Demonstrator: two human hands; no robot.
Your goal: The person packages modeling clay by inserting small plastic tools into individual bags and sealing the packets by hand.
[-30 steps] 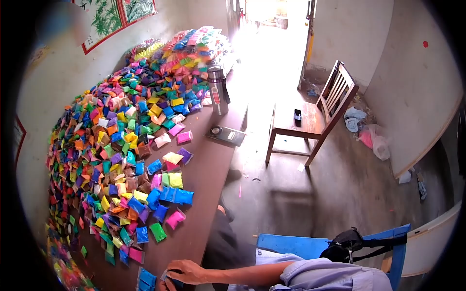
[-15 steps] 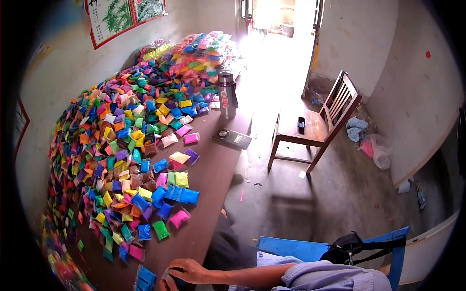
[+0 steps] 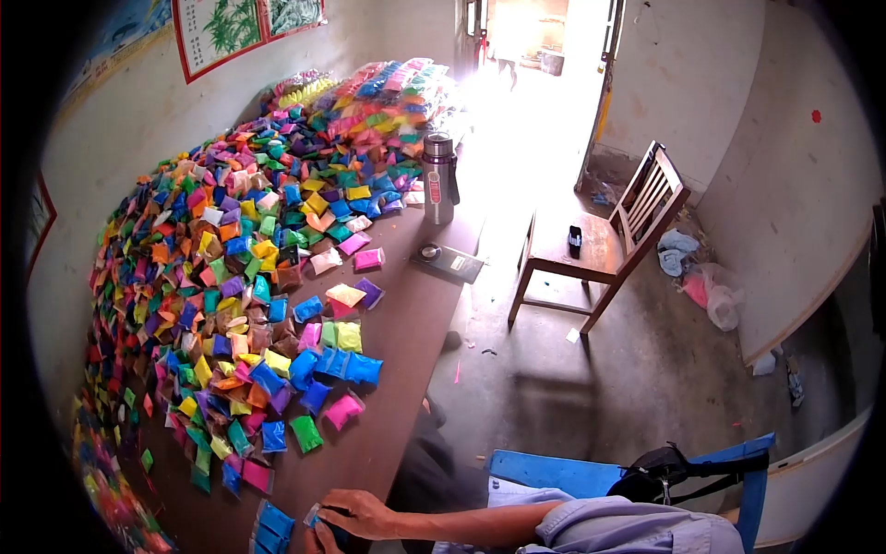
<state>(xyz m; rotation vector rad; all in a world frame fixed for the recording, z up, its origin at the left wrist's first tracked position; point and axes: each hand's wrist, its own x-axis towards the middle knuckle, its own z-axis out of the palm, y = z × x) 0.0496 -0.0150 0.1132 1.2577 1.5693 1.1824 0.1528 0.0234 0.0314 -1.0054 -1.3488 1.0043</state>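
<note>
At the bottom of the view my right hand (image 3: 358, 513) has its fingers bent and pinched at the edge of a small packet (image 3: 312, 517), its wrapping partly visible. My left hand (image 3: 323, 539) is just below it, cut by the frame's lower edge, its fingers closed against the same packet. What lies between the two palms is dark and hard to make out. Just left of the hands a strip of blue packets (image 3: 272, 528) lies on the brown table (image 3: 369, 443). A large heap of small colourful packets (image 3: 231, 277) covers the table's left side.
A steel flask (image 3: 439, 180) and a flat grey case (image 3: 449, 261) stand near the table's right edge. Beyond are a wooden chair (image 3: 591, 245) holding a small black object, and plastic bags (image 3: 715, 295) by the wall. A blue seat (image 3: 554, 469) bears a black bag (image 3: 655, 475).
The camera view has turned slightly, so the table and chair sit further right in the frame. Both hands stay together at nearly the same place, with only small finger movement.
</note>
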